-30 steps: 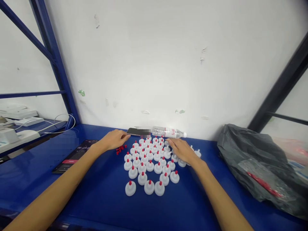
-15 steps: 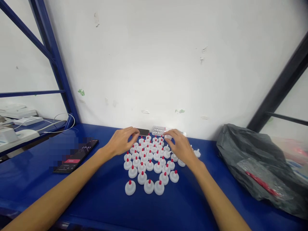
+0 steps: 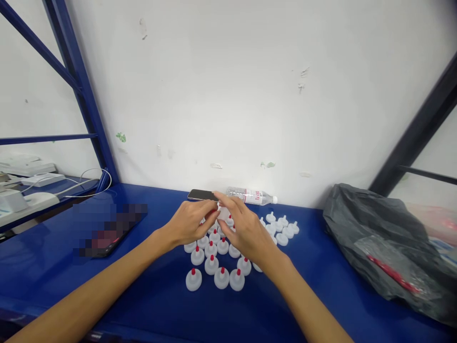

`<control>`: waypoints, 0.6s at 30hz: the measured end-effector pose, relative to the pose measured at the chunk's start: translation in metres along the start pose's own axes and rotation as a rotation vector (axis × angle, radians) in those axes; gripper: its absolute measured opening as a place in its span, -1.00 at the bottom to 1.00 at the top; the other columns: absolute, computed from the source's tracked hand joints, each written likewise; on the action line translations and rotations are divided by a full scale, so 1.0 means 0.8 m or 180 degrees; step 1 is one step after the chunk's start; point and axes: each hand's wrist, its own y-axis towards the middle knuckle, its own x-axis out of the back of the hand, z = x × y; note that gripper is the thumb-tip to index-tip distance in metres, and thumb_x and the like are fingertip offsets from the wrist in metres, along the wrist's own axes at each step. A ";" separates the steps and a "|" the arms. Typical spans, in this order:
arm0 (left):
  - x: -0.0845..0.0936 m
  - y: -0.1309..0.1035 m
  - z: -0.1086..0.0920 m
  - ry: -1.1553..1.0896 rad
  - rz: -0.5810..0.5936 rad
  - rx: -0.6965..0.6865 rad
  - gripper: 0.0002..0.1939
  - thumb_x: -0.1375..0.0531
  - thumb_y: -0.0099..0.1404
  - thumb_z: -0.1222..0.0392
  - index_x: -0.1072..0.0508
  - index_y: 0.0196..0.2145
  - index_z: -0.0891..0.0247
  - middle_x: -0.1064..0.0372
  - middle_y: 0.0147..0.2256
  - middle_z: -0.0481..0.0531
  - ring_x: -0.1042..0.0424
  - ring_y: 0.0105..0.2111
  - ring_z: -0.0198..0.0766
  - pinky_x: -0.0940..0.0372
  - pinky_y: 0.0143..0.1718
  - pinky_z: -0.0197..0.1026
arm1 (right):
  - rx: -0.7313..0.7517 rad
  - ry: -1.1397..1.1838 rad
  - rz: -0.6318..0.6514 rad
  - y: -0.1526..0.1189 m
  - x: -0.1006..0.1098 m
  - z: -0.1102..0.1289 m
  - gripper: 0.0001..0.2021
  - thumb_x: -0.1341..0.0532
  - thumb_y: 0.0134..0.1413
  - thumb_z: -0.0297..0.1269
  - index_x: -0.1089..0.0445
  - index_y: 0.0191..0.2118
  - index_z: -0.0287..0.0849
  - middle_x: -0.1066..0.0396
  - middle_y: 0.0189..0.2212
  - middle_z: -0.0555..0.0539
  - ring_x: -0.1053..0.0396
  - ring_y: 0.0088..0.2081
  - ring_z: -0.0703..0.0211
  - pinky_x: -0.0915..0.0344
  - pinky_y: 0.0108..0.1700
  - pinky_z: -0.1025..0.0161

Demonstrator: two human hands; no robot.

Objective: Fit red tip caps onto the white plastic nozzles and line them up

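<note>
My left hand (image 3: pixel 189 221) and my right hand (image 3: pixel 243 226) meet above a cluster of white plastic nozzle caps. Between thumb and fingers, my right hand holds a whitish translucent nozzle cap (image 3: pixel 223 213). My left fingertips are pinched together against its side; what they hold, if anything, is hidden. Below and in front stand several white caps with red tips (image 3: pixel 222 278), partly covered by my hands. To the right of my right hand lie several white caps without red tips (image 3: pixel 282 238).
Against the wall lie a dark phone (image 3: pixel 200 195) and a clear plastic bottle (image 3: pixel 252 196) on its side. A blurred-out phone (image 3: pixel 107 238) rests at the left of the blue table (image 3: pixel 160 305). At right sits a black plastic bag (image 3: pixel 352 228) with a clear packet of red pieces (image 3: pixel 392 274).
Both hands have come together over the caps, the right moving left with the white cap and the left moving right. The bottle and the caps at the right are now uncovered.
</note>
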 end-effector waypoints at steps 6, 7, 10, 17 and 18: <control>0.002 0.000 0.000 -0.0181 0.0028 -0.0053 -0.71 0.08 0.55 0.17 -0.25 -0.36 0.19 -0.32 -0.48 -0.08 -0.27 -0.52 -0.31 -0.11 -0.44 -0.22 | -0.0172 0.0126 0.0203 -0.003 0.000 -0.012 -0.78 -0.19 0.40 -0.28 -0.48 0.06 -0.12 -0.57 0.01 -0.14 -0.51 0.05 -0.02 -0.41 0.15 -0.03; 0.002 0.000 0.001 -0.0203 0.0041 -0.0044 -0.69 0.08 0.55 0.17 -0.22 -0.39 0.19 -0.28 -0.51 -0.09 -0.24 -0.54 -0.32 -0.08 -0.45 -0.21 | -0.0210 0.0152 0.0256 -0.003 -0.001 -0.013 -0.81 -0.20 0.40 -0.26 -0.50 0.02 -0.12 -0.60 -0.05 -0.11 -0.53 0.00 0.00 -0.42 0.11 0.00; 0.002 0.001 0.004 -0.0267 0.0005 0.0094 -0.65 0.08 0.55 0.14 -0.18 -0.44 0.19 -0.19 -0.54 -0.12 -0.17 -0.56 -0.33 -0.02 -0.47 -0.20 | -0.0225 0.0140 0.0112 0.000 -0.002 -0.014 -0.83 -0.25 0.37 -0.25 -0.53 -0.02 -0.12 -0.62 -0.11 -0.09 -0.55 -0.04 0.02 -0.44 0.05 0.07; -0.004 0.008 -0.003 -0.0391 -0.0267 0.0766 -0.57 0.12 0.57 0.06 -0.10 -0.49 0.19 -0.09 -0.58 -0.15 -0.14 -0.57 -0.37 -0.07 -0.46 -0.25 | 0.0424 -0.0730 -0.0237 0.012 -0.003 -0.009 -0.80 -0.21 0.39 -0.33 -0.49 0.03 -0.24 -0.62 -0.09 -0.18 -0.56 -0.11 0.00 -0.44 0.00 0.05; -0.002 0.009 -0.002 -0.0372 -0.0328 0.0895 -0.55 0.14 0.57 0.04 -0.07 -0.50 0.18 -0.08 -0.59 -0.15 -0.13 -0.58 -0.37 -0.08 -0.47 -0.26 | 0.0453 -0.0898 -0.0249 0.011 -0.003 -0.011 -0.80 -0.20 0.39 -0.37 -0.50 0.02 -0.25 -0.61 -0.07 -0.21 -0.56 -0.11 -0.01 -0.44 0.00 0.05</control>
